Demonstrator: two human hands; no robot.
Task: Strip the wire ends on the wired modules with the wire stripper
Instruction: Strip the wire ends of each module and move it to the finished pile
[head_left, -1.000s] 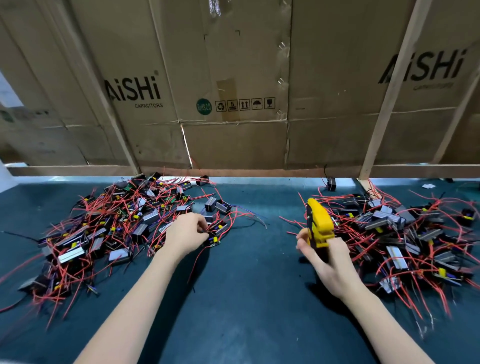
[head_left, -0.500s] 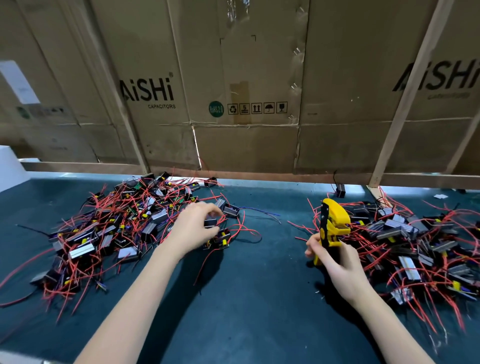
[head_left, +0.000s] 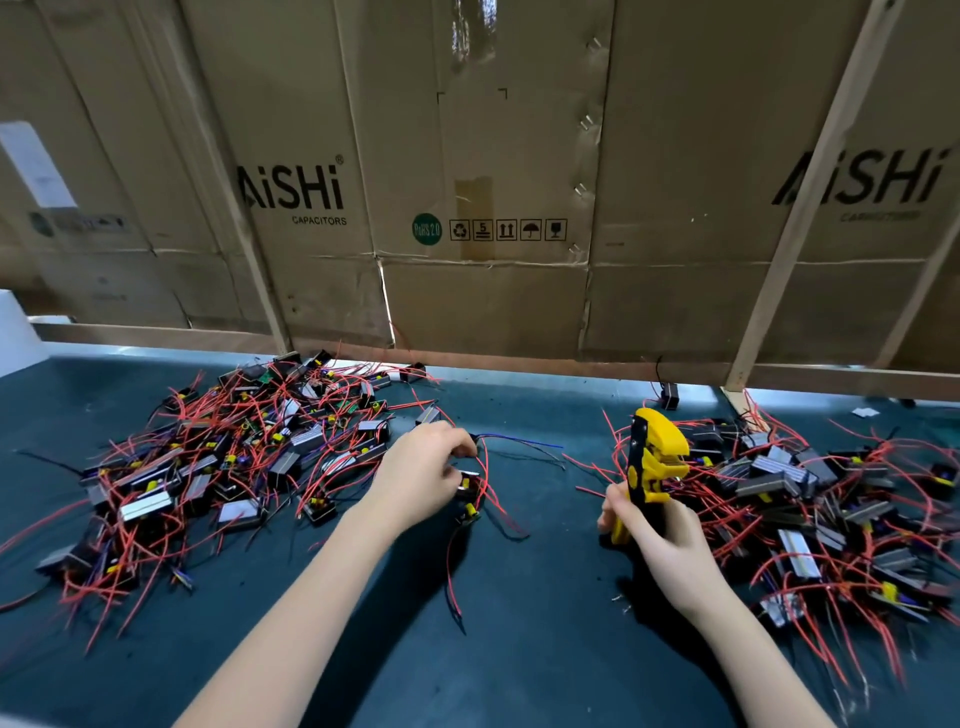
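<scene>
While your left hand (head_left: 423, 470) sits at the near edge of the left pile (head_left: 218, 467), its fingers are curled round a small black module (head_left: 467, 486) whose red wires (head_left: 488, 499) loop down onto the mat (head_left: 519, 649), with thin blue and black leads (head_left: 524, 447) trailing off to the right. Half a second ago the same hand was already closing on that spot; now the fingers look pinched tighter at the module, and its wires have pulled a little clear of the heap. A second ago the hand was still only reaching into the pile's edge.

Your right hand (head_left: 657, 530) grips the handles of the yellow wire stripper (head_left: 652, 462), which stands nearly upright with its head pointing up and away from you, just in front of the right pile (head_left: 810, 493). That grasp and pose match both earlier frames; the tool has hardly shifted against the pile behind it. Stripper and module are well apart, with bare mat between your two hands.

Both piles are tangles of black and grey modules with red wires. Behind them stand flattened cardboard boxes (head_left: 467, 182) printed "AiSHi CAPACITORS", braced by pale wooden slats (head_left: 810, 208). More of the boxes shows now than a second ago.
</scene>
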